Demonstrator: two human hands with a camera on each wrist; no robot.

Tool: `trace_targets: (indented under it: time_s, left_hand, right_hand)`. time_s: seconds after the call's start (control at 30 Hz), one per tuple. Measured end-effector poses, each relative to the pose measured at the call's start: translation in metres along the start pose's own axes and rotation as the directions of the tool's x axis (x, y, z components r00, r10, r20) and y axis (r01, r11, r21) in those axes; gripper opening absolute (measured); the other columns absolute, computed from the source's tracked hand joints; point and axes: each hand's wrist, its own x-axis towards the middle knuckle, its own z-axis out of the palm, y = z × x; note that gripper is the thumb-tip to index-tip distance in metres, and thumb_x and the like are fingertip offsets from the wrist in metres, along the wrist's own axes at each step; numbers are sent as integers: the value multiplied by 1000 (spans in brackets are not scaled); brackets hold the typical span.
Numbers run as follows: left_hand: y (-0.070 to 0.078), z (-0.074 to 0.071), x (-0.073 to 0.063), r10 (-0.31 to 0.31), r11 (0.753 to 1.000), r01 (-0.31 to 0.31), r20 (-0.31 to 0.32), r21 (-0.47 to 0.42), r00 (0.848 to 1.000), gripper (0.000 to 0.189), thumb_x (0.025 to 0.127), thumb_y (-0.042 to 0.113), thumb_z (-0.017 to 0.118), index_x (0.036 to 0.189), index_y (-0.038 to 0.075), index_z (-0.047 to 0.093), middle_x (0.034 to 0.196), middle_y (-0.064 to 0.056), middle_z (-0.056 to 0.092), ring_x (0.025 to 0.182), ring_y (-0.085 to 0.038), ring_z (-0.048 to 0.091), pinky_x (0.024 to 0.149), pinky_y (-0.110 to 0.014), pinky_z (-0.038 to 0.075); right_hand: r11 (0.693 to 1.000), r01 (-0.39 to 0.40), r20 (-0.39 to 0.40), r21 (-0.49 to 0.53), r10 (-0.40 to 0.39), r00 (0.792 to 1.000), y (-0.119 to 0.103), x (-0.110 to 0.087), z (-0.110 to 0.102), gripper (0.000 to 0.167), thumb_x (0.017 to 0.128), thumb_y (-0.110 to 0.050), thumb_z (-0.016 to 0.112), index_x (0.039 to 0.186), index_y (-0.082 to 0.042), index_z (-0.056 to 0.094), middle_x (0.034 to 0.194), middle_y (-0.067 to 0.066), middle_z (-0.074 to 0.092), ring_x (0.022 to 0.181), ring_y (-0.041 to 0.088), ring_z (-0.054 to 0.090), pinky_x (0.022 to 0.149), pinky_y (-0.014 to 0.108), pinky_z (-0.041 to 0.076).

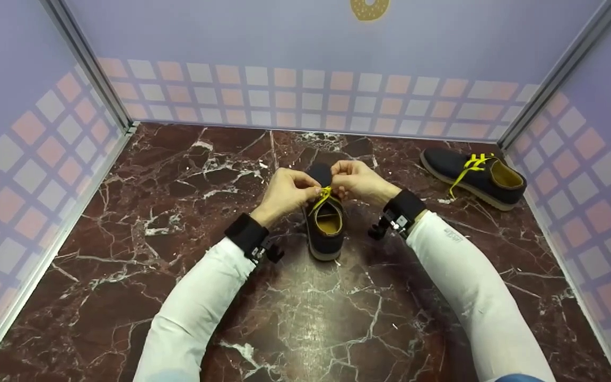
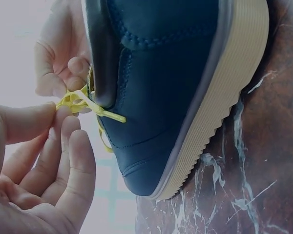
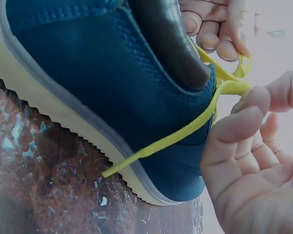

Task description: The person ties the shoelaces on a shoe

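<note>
A dark shoe [image 1: 324, 245] with a yellow lining stands on the floor between both hands, its toe pointing away. Over its tongue, the left hand [image 1: 289, 190] pinches a yellow shoelace [image 2: 78, 101] between thumb and index finger. From the other side the right hand [image 1: 359, 180] pinches a loop of the same lace between thumb and index finger. One lace end hangs down the shoe's right side in the right wrist view, and a short end lies across the left side in the left wrist view.
Another dark shoe [image 1: 475, 178] with loosely hanging yellow laces lies at the back right, near the wall. Purple panels [image 1: 305, 101] with pink and white squares enclose the reddish-brown marble floor [image 1: 316, 318] at the back and on both sides.
</note>
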Motion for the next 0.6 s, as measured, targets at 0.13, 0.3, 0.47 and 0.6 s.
trace_targets:
  time_s: [0.13,0.3,0.47,0.6]
  left_hand:
    - [-3,-2,-1,-19,999,19,-1,31,1000,12,94,11,82,101,7,90,91,-12,87,56,-2,65,54,-17,52]
    - [-17,-3,-9,-110,994,109,-20,-16,994,12,93,7,80,100,5,90,85,-9,85,65,-16,75,58,-19,58]
    - [-33,-1,-16,-246,960,245,11,-135,969,13,95,5,81,104,0,89,87,-7,85,70,-18,80,70,-30,69]
    - [-36,4,-16,-277,945,275,10,-179,961,13,95,3,80,104,-1,88,85,-6,83,68,-16,78,72,-34,70]
  right_hand:
    - [1000,15,0,9,-15,1000,3,0,-3,19,96,7,57,103,-10,55,74,-5,56,59,5,53,54,17,47]
    - [999,36,12,28,-36,999,19,-1,-12,21,95,9,56,99,-12,54,70,-5,57,57,6,53,52,17,43]
    - [991,53,40,119,-59,997,37,-3,-18,22,99,11,53,97,-11,53,74,-3,62,59,8,55,53,18,44]
    - [982,103,44,160,-111,993,47,-7,-22,23,99,12,51,97,-11,53,77,-3,65,61,7,57,54,18,45]
